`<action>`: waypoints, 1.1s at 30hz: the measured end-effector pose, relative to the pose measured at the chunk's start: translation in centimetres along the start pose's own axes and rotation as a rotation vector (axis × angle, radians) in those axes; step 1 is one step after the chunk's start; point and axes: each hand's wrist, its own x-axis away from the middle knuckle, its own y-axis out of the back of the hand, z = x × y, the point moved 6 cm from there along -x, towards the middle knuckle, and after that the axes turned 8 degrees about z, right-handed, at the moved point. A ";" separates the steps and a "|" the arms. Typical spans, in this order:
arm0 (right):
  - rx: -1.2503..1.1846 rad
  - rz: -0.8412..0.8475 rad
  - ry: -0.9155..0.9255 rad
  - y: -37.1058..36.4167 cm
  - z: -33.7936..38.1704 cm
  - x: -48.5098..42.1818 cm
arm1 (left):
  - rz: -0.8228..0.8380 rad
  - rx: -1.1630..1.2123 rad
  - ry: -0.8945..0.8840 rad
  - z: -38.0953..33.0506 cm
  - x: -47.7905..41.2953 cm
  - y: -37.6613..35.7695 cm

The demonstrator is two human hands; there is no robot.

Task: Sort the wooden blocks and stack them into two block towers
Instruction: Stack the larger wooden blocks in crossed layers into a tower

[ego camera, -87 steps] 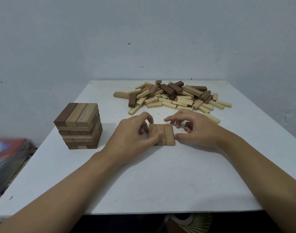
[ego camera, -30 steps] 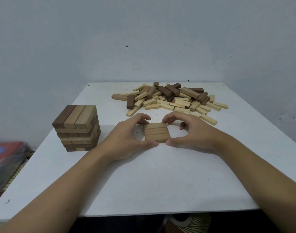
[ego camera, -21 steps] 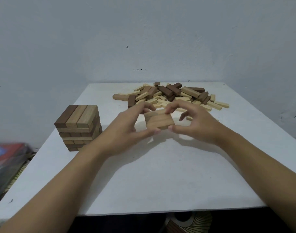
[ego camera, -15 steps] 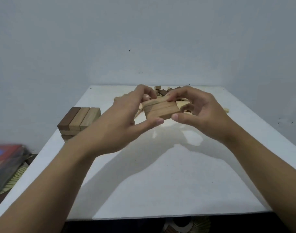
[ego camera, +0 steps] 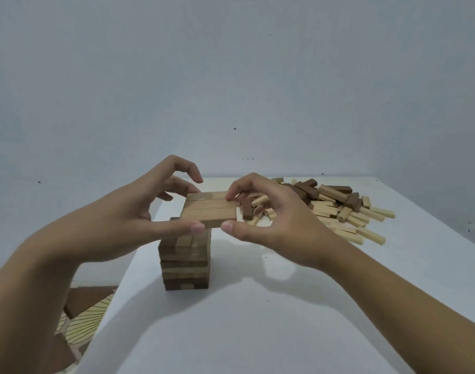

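Note:
Three tan wooden blocks pressed side by side form a flat layer (ego camera: 210, 209) held in the air. My left hand (ego camera: 139, 214) pinches its left side between thumb and fingers. My right hand (ego camera: 268, 214) pinches its right side the same way. The layer hovers just above the block tower (ego camera: 186, 261), a stack of dark and light layers standing on the white table (ego camera: 258, 319). The tower's top is partly hidden by my left thumb and the held layer. A heap of loose light and dark blocks (ego camera: 331, 207) lies at the back right.
The grey wall stands right behind the table. The table's left edge runs close beside the tower, with patterned floor (ego camera: 82, 319) below it. Bare tabletop spreads in front of the tower and the heap.
Both hands lifted the three-block layer off the table and carried it left, to just above the tower. The camera swung left, so the tower now sits near the centre.

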 end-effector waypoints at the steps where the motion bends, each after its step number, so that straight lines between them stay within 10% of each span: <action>1: 0.025 0.011 -0.016 -0.7 0.0 -0.3 | 0.021 -0.009 0.003 0.6 0.2 0.3; 33: 0.086 0.070 -0.131 -4.2 -2.1 -1.4 | -0.011 0.134 0.015 6.1 1.2 -0.8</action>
